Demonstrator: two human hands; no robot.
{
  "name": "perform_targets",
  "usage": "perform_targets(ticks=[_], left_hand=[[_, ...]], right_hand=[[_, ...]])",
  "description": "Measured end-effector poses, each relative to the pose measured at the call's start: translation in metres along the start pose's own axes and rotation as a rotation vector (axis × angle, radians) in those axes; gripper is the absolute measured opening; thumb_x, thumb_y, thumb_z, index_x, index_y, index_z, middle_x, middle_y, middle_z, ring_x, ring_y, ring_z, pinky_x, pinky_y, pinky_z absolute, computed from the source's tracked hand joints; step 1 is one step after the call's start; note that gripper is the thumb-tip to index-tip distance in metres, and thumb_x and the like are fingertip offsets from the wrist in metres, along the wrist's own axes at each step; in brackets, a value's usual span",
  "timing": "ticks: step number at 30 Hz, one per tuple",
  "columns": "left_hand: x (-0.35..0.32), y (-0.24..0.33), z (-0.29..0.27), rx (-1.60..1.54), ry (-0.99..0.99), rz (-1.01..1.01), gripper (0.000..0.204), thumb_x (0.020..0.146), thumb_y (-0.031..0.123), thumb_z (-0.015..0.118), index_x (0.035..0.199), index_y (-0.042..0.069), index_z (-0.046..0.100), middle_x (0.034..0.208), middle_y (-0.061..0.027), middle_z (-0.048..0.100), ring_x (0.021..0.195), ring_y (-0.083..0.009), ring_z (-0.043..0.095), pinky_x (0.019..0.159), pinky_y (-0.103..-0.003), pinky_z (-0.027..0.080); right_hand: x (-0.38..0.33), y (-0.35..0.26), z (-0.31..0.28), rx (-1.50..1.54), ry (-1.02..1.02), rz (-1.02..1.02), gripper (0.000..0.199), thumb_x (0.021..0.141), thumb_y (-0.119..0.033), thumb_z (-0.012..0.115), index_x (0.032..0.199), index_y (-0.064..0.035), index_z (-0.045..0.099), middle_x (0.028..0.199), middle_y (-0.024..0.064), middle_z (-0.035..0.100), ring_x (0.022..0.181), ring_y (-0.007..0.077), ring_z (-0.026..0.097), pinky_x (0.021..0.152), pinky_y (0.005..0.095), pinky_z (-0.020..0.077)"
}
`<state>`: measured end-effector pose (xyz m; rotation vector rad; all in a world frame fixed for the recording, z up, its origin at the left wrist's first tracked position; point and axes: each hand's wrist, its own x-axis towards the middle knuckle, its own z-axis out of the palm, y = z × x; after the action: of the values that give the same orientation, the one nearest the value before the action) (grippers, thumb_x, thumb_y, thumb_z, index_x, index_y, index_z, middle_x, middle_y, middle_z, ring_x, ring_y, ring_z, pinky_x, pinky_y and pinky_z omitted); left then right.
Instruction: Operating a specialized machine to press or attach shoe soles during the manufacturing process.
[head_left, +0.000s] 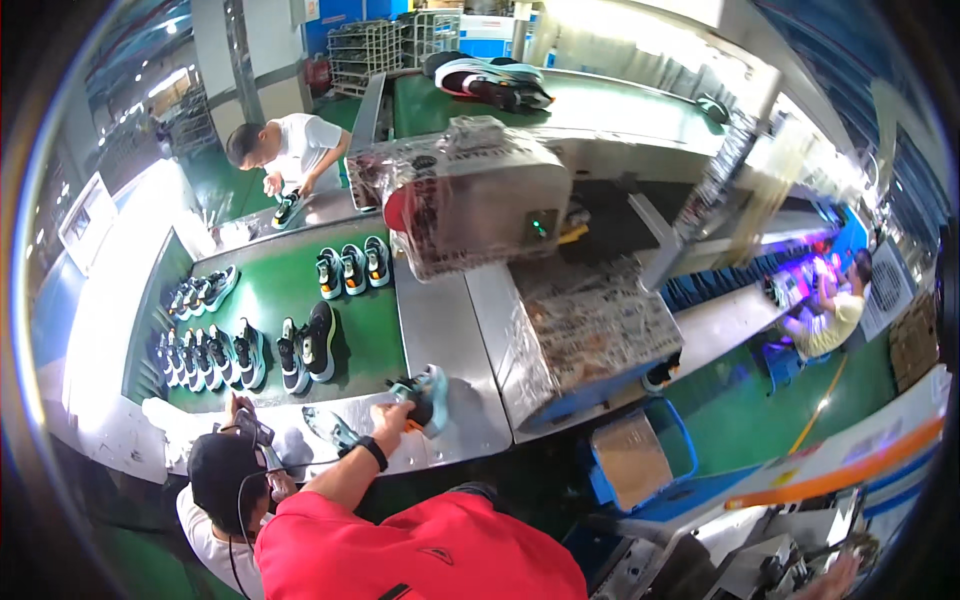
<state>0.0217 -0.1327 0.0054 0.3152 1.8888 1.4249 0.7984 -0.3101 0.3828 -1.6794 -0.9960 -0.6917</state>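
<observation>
My left hand (393, 414), at the end of a red sleeve with a black wristband, is closed on a dark sneaker (430, 402) with a pale blue sole. The sneaker is over the metal edge of the work table (465, 430). Beside my wrist, a pale shoe-shaped piece (331, 427) lies on the same metal edge. At the lower right, my right hand (838, 577) is partly in view with its fingers stretched out, near a grey machine (750, 567). It appears to hold nothing.
Sneakers stand in groups on the green belt (290, 385). A co-worker in a black cap (225, 475) works close at my left. Another person (300, 150) handles a shoe across the belt. A plastic-wrapped machine (480, 205) and a blue cart (640, 460) stand to the right.
</observation>
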Motion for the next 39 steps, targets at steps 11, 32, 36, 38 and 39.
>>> perform_targets(ticks=[11, 32, 36, 38, 39], left_hand=[[0.205, -0.001, -0.074, 0.659, 0.524, 0.2, 0.036, 0.076, 0.026, 0.071, 0.095, 0.0, 0.053, 0.082, -0.0221, 0.063, 0.08, -0.0423, 0.062, 0.073, -0.049, 0.048], [0.219, -0.036, -0.083, 0.789, 0.402, 0.472, 0.051, 0.085, 0.023, 0.065, 0.124, -0.005, 0.047, 0.131, -0.0281, 0.047, 0.12, -0.0436, 0.046, 0.1, -0.045, 0.038], [0.123, 0.077, 0.009, 0.331, -0.103, 0.741, 0.034, 0.085, 0.015, 0.069, 0.11, -0.004, 0.059, 0.113, -0.0194, 0.061, 0.103, -0.0296, 0.058, 0.092, -0.039, 0.044], [0.042, 0.141, 0.06, -0.028, -0.632, 0.195, 0.031, 0.09, 0.018, 0.067, 0.111, -0.005, 0.063, 0.098, -0.0112, 0.068, 0.088, -0.0167, 0.063, 0.084, -0.031, 0.049], [-0.001, 0.169, 0.085, -0.21, -0.847, 0.032, 0.037, 0.091, 0.023, 0.066, 0.114, -0.007, 0.063, 0.11, -0.0159, 0.067, 0.1, -0.0214, 0.064, 0.092, -0.035, 0.049]], right_hand=[[0.019, -0.601, 0.449, 0.403, -0.721, -1.024, 0.047, 0.081, 0.008, 0.058, 0.126, -0.0033, 0.056, 0.126, 0.0126, 0.06, 0.121, 0.022, 0.054, 0.103, 0.0335, 0.0394], [-0.019, -0.787, 0.553, 0.554, -0.461, -1.286, 0.05, 0.064, -0.025, 0.082, 0.101, -0.0014, 0.058, 0.091, 0.0181, 0.064, 0.08, 0.0284, 0.064, 0.072, 0.0373, 0.051], [0.07, -0.706, 0.485, 0.873, -0.334, -0.885, 0.043, 0.07, -0.028, 0.08, 0.096, 0.0015, 0.064, 0.082, 0.0091, 0.068, 0.075, 0.0165, 0.063, 0.07, 0.0304, 0.0509], [0.093, -0.662, 0.432, 0.807, -0.279, -0.738, 0.037, 0.075, -0.029, 0.077, 0.092, 0.0025, 0.067, 0.084, 0.008, 0.068, 0.074, 0.0145, 0.063, 0.069, 0.0283, 0.051], [0.09, -0.643, 0.409, 1.022, -0.45, -0.586, 0.034, 0.077, -0.026, 0.076, 0.092, 0.0028, 0.068, 0.085, 0.0088, 0.069, 0.075, 0.0144, 0.064, 0.069, 0.0278, 0.0514]])
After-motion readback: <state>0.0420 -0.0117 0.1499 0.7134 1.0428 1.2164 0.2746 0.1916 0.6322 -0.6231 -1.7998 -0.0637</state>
